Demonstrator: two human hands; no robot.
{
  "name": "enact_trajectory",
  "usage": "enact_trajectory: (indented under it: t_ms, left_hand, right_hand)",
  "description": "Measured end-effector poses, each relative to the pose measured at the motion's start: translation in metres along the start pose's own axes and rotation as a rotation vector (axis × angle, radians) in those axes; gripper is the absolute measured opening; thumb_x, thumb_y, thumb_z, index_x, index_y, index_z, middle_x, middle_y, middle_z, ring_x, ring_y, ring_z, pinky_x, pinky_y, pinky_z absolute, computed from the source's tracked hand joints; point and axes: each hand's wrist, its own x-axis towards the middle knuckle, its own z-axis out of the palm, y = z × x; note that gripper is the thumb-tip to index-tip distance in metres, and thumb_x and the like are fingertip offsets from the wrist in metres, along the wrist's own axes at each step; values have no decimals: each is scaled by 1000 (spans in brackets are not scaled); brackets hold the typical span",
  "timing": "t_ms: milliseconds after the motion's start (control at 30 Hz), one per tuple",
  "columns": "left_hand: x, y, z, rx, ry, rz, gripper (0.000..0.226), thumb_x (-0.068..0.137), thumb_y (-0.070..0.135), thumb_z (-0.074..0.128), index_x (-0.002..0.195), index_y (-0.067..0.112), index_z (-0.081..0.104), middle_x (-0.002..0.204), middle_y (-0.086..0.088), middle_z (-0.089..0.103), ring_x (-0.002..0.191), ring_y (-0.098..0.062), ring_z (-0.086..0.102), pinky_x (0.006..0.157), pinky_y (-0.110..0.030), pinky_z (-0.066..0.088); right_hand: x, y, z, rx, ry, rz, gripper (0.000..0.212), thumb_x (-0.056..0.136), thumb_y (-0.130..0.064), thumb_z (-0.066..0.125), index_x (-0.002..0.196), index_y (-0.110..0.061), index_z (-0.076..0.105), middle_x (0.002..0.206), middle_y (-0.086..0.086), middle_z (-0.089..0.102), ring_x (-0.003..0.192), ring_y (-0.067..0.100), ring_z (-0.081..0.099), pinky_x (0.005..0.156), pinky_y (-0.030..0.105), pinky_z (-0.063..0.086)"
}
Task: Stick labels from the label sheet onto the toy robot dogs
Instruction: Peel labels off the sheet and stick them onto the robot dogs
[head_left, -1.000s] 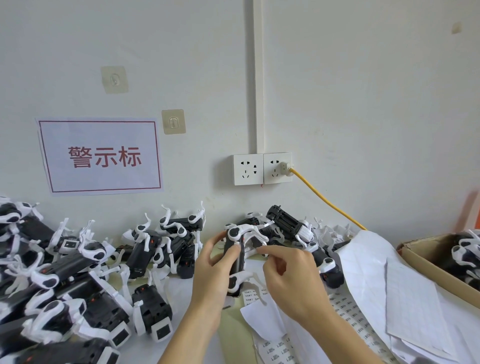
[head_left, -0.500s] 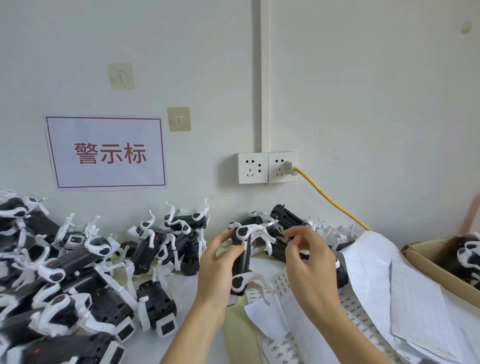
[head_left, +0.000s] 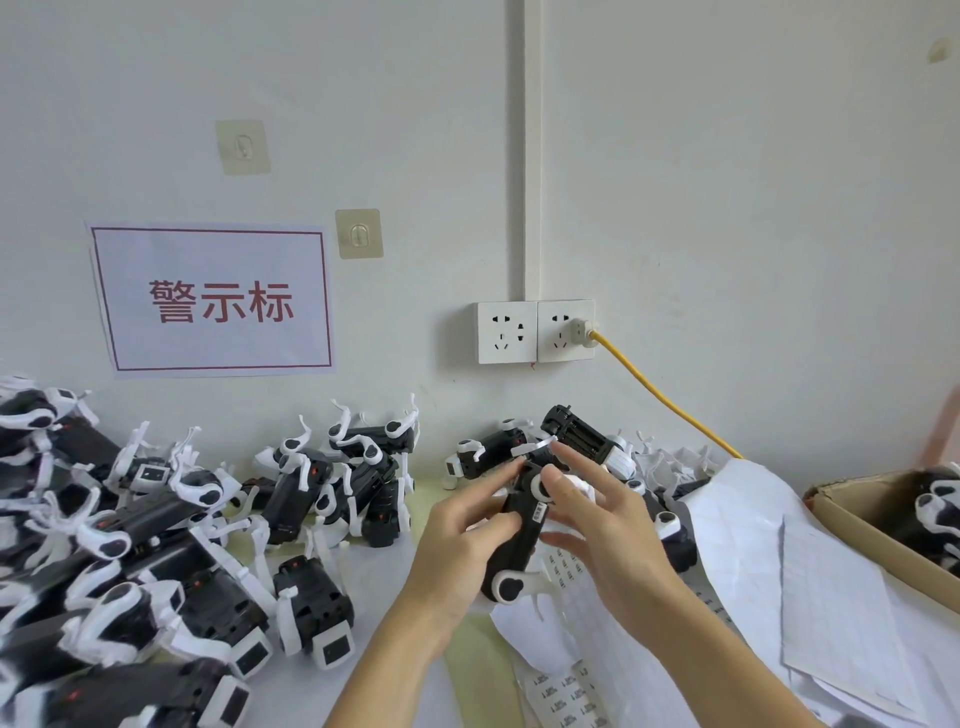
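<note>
A white wall (head_left: 727, 208) backs the pale surface (head_left: 467, 644), with one red-lettered sign (head_left: 213, 301), two hooks and two sockets. Toy robot dogs (head_left: 156, 545) heap far left, too many to count. Label sheets (head_left: 566, 691) lie near right, beside a cardboard box (head_left: 878, 525). The left hand (head_left: 457, 540) grips one toy robot dog (head_left: 514, 530) centrally; the right hand (head_left: 608, 525) touches it with spread fingers.

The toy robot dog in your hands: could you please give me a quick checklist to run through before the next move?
1. Left hand grips the held toy robot dog: ok.
2. Label on the dog's body: ok.
3. Label pressed flat: cannot tell.
4. Right hand fingers at the label: ok.
5. Label sheet within reach, labels left: ok.
6. More dogs waiting in the left pile: ok.
</note>
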Motion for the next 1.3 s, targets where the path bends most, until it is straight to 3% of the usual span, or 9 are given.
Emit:
enact_trajectory:
  t_ms: [133, 233, 367, 600, 733, 833, 1033, 1200, 1300]
  left_hand:
    - [2, 1, 1, -32, -25, 13, 39, 97, 5, 58, 114, 36, 73, 104, -3, 77, 96, -17, 73, 75, -21, 54]
    - [5, -4, 0, -75, 31, -43, 25, 79, 33, 69, 103, 42, 74, 96, 5, 76, 90, -17, 71, 76, -30, 53]
    - [9, -10, 0, -197, 58, -142, 47, 65, 36, 89, 107, 27, 69, 82, -1, 73, 81, -31, 72, 73, -35, 54]
    - [14, -10, -3, -356, 233, -97, 62, 71, 38, 78, 115, -1, 59, 92, -17, 68, 83, -31, 62, 75, -36, 52]
    - [15, -9, -5, -435, 276, -62, 54, 77, 39, 72, 114, 2, 57, 98, -21, 60, 93, -32, 59, 86, -37, 48]
    - [14, -8, -5, -411, 271, -31, 58, 72, 47, 72, 107, 2, 63, 90, -18, 63, 84, -28, 60, 75, -30, 49]
    - [15, -11, -8, -408, 250, 28, 31, 69, 18, 76, 98, 10, 68, 84, -4, 72, 80, -18, 66, 77, -28, 48]
    - [16, -13, -11, -449, 214, 77, 23, 86, -7, 59, 102, 9, 64, 66, 4, 62, 64, -12, 59, 69, -24, 47]
    - [16, -10, -11, -464, 208, 79, 25, 75, 2, 64, 99, 9, 66, 71, 2, 62, 73, -17, 58, 82, -32, 45]
  right_hand:
    - [2, 2, 1, 20, 131, -35, 62, 64, -60, 78, 117, -27, 74, 107, 0, 77, 98, 17, 73, 86, 30, 56]
    - [6, 3, -4, 86, 212, -8, 42, 81, -52, 73, 111, -23, 75, 96, 0, 78, 91, 17, 75, 89, 32, 53]
    - [10, 3, -7, 241, 318, 27, 28, 90, -42, 68, 112, -26, 72, 82, -6, 72, 79, 12, 71, 76, 26, 52]
    - [7, 0, -8, 279, 204, 177, 37, 88, -42, 70, 119, -23, 70, 112, -3, 70, 108, 22, 68, 77, 33, 56]
    - [4, -2, -11, 231, 125, 220, 55, 62, -49, 80, 114, -35, 73, 116, -12, 72, 113, 17, 65, 84, 39, 55]
    - [3, -4, -11, 201, 111, 205, 64, 59, -51, 79, 120, -33, 70, 111, -14, 74, 112, 15, 66, 85, 38, 53]
    - [4, -2, -14, 212, 107, 221, 32, 88, -26, 72, 119, -34, 68, 111, -8, 74, 113, 18, 65, 95, 43, 50]
    - [3, -6, -16, 208, 32, 203, 44, 90, -5, 67, 122, -35, 66, 115, 1, 73, 117, 22, 63, 100, 46, 47]
    - [2, -6, -17, 175, 9, 177, 46, 90, -2, 67, 121, -36, 67, 106, -1, 76, 115, 25, 66, 105, 51, 47]
